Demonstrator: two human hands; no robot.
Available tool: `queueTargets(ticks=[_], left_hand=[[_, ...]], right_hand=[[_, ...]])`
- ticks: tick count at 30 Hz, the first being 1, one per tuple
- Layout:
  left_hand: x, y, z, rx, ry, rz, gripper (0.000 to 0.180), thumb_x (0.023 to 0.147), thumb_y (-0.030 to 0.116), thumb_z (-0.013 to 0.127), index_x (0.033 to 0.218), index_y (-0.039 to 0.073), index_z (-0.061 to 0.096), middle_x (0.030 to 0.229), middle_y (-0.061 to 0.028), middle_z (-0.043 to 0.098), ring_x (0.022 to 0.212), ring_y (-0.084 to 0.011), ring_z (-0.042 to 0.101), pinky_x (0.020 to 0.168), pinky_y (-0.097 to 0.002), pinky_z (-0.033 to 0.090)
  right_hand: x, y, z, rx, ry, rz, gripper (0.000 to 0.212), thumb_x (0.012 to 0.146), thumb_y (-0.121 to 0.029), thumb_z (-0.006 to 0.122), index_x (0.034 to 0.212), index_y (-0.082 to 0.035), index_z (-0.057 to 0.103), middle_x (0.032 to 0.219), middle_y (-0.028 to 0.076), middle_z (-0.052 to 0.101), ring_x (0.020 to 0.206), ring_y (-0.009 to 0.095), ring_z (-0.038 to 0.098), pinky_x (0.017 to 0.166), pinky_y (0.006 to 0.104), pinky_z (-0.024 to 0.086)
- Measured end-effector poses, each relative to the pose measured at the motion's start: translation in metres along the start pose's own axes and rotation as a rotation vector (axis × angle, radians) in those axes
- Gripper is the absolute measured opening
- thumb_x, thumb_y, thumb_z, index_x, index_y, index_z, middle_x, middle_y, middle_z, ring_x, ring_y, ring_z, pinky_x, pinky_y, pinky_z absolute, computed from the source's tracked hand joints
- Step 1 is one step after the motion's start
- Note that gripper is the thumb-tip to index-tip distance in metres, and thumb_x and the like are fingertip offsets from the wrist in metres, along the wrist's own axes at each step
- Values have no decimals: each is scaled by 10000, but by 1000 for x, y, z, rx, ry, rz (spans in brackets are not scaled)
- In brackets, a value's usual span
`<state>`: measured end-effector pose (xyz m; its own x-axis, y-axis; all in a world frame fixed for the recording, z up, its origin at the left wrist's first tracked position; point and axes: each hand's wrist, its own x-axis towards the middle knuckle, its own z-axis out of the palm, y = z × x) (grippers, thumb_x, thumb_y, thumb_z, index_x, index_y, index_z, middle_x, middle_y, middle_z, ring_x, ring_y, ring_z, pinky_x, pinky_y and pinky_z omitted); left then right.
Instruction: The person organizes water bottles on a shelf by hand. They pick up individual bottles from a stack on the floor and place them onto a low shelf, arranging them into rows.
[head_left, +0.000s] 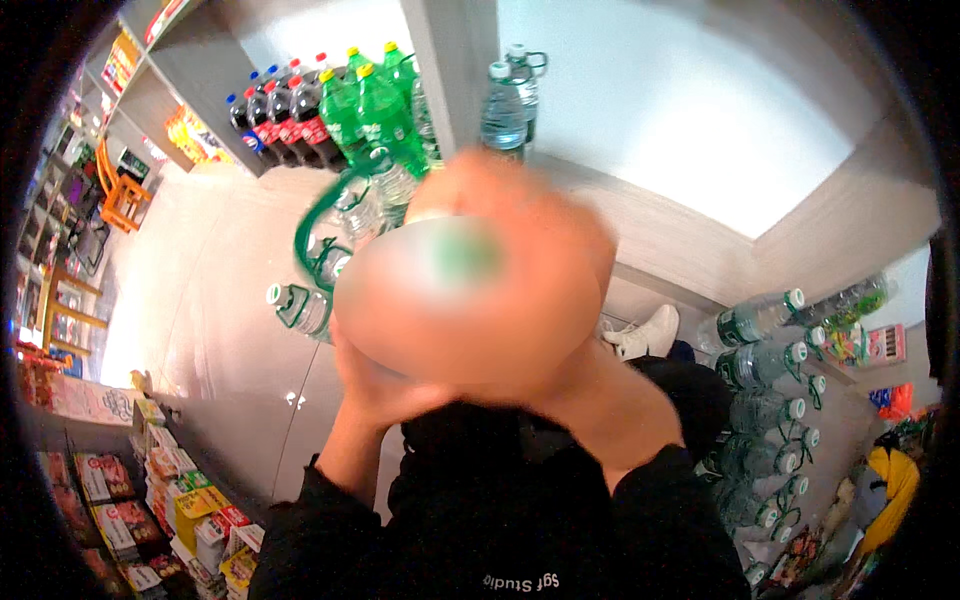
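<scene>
My two hands are raised close in front of my chest, and a smooth oval blur covers most of what lies between them. My right hand is curled in at the upper right of the blur, closed around something with a whitish and green patch. My left hand comes up at its lower left, with the fingers hidden. Just beyond my hands stand clear water bottles, beside a green carrying handle. Another water bottle with a white cap and green handle is left of my hands.
Cola bottles and green soda bottles stand by the shelving at the back. Two water bottles are on a shelf. More large water bottles stand in rows at right. Boxed goods fill the lower left. A white shoe shows.
</scene>
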<state>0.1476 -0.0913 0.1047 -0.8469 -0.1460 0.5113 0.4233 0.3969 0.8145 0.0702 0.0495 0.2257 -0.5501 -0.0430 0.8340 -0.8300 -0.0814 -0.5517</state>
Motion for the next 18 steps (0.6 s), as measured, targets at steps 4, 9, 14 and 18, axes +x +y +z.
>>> queueTargets(ticks=[4,9,14,18], left_hand=[[74,13,84,-141,-120,138,1082,526,227,858,1345,5,188,1198,-140,442,1105,-245,491,932,-396,418],[116,-2,164,-447,-270,65,1074,523,195,848,1348,24,183,1177,-161,459,1074,-249,520,913,-394,439],[134,-28,216,-507,-423,-66,1048,541,143,828,1349,20,174,1165,-192,472,1028,-275,566,886,-400,462],[144,-58,241,-440,-489,-113,1076,530,164,834,1354,6,161,1171,-203,471,1044,-275,554,892,-404,455]], right_hand=[[51,29,-57,-260,-61,163,296,616,-257,715,524,-57,519,537,105,551,452,223,552,450,346,430],[72,79,-119,-141,-239,212,259,684,-211,708,585,-40,541,576,14,536,521,97,495,483,257,381],[60,141,-163,-158,-295,426,165,744,-143,695,704,-35,577,678,8,588,605,70,543,566,213,430],[46,175,-174,-494,-107,429,93,703,-86,635,700,-16,574,620,42,602,608,115,603,562,232,447]])
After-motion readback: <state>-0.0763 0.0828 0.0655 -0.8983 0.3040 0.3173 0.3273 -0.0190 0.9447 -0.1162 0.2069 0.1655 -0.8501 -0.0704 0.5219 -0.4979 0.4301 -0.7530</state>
